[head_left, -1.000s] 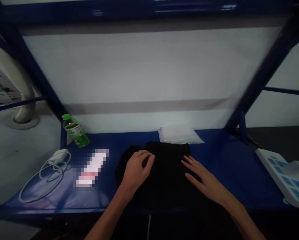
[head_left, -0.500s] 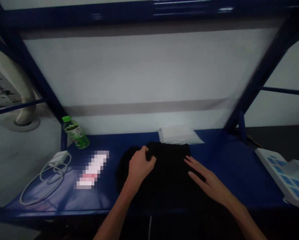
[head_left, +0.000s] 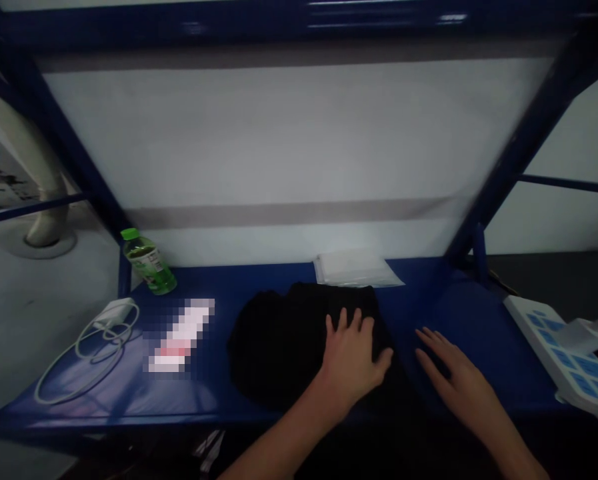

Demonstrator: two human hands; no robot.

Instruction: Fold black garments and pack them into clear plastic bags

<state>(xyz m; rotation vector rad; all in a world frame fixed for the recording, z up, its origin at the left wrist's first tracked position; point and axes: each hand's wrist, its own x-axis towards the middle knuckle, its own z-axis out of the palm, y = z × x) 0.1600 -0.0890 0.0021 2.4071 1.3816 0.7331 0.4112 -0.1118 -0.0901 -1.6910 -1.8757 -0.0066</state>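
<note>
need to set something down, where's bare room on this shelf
The widest bare patch of the blue shelf lies between the right hand and the white-and-blue pad. A narrower strip runs between the green-capped bottle and the clear plastic bag. Crowded: the black garment under the left hand, and the white charger.

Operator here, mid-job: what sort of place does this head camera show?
Probably a warehouse or workshop packing area, though I can't be sure. A blue steel shelving rack serves as the work surface, flat clear plastic bags lie behind a black cloth garment, and the floor is bare and grey.
</note>
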